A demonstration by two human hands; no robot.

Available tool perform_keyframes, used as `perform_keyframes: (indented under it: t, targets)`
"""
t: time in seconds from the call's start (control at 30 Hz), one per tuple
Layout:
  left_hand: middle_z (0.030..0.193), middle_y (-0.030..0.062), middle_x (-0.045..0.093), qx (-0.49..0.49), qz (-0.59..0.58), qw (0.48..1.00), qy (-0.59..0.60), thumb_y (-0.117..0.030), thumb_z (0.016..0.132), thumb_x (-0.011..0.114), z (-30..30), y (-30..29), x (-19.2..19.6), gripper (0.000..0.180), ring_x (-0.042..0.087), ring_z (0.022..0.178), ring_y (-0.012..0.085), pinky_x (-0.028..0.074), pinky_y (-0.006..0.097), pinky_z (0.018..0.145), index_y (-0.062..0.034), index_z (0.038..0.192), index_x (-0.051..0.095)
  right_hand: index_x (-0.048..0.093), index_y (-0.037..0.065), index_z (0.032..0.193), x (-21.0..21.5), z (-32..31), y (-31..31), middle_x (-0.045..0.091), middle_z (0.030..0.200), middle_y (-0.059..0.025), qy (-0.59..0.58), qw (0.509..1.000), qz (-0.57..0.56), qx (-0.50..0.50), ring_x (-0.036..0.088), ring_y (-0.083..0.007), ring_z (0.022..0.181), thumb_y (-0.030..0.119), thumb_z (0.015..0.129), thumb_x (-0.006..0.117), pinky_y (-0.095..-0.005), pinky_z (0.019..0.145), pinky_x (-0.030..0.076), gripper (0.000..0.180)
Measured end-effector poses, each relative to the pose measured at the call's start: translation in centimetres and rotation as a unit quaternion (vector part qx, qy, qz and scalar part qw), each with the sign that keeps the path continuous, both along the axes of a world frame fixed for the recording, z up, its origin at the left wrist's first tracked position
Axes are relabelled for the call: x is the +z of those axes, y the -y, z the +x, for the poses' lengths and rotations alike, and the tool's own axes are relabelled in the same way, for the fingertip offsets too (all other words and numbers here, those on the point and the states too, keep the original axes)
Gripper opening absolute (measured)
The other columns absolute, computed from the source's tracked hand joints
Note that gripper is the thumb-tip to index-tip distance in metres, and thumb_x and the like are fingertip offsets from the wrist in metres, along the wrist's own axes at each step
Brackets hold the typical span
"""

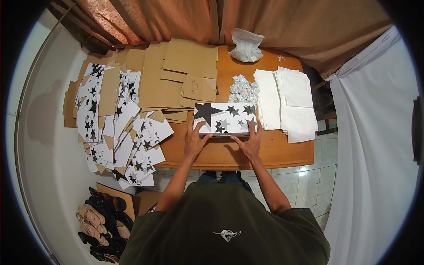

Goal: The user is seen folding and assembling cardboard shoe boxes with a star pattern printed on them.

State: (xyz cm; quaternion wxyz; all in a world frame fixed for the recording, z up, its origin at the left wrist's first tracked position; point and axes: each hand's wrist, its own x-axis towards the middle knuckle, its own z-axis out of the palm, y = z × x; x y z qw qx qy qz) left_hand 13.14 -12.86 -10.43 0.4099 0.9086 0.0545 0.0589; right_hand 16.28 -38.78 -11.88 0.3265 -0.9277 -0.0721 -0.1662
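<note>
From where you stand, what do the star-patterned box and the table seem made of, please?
Star-patterned box: probably printed cardboard, smooth, judging by its flat panels.
Table: perhaps varnished wood, satin, given its orange-brown colour and soft sheen.

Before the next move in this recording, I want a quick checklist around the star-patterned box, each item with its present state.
1. Left hand on the star-patterned box, at its left end: ok.
2. Right hand at its right end: ok.
3. Box contents visible: not ok; the patterned top hides the inside.
4. Underside resting fully on the table: cannot tell from above.
5. Free room to its right: not ok; white sheets lie close by.
</note>
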Motion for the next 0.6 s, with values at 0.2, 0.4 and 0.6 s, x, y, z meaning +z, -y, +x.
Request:
perform_keyframes:
  t: [0.2,0.4,0.6]
  targets:
    - [0.145,0.022,0.047,0.026,0.029,0.999,0.005,-0.04,0.087,0.078,0.4,0.1,5.1,0.049,0.052,0.129,0.0423,0.048,0.048,0.102,-0.0076,0.122,0.066,0.059,0.003,0.131,4.9,0.3,0.3,0.052,0.136,-0.0246,-0.038,0.999,0.008,-0.002,0.053,-0.0421,0.122,0.06,0.073,0.083,-0.0522,0.099,0.044,0.084]
    - [0.122,0.0227,0.064,0.014,0.132,0.986,-0.1,-0.053,0.097,0.06,0.0,0.5,6.1,0.051,0.065,0.107,0.0426,0.053,0.052,0.088,-0.0064,0.117,0.068,0.063,0.001,0.123,8.4,0.6,0.5,0.054,0.13,-0.0222,-0.179,0.982,-0.053,-0.015,0.056,-0.039,0.117,0.067,0.076,0.077,-0.0524,0.094,0.046,0.082]
    - [0.128,0.021,0.062,0.03,0.156,0.977,-0.139,-0.052,0.099,0.057,0.4,1.5,4.3,0.05,0.061,0.118,0.0402,0.049,0.056,0.094,-0.0096,0.125,0.066,0.063,0.003,0.127,7.0,1.0,0.5,0.055,0.132,-0.0238,-0.213,0.97,-0.116,-0.015,0.056,-0.0401,0.116,0.072,0.079,0.071,-0.0571,0.095,0.044,0.084]
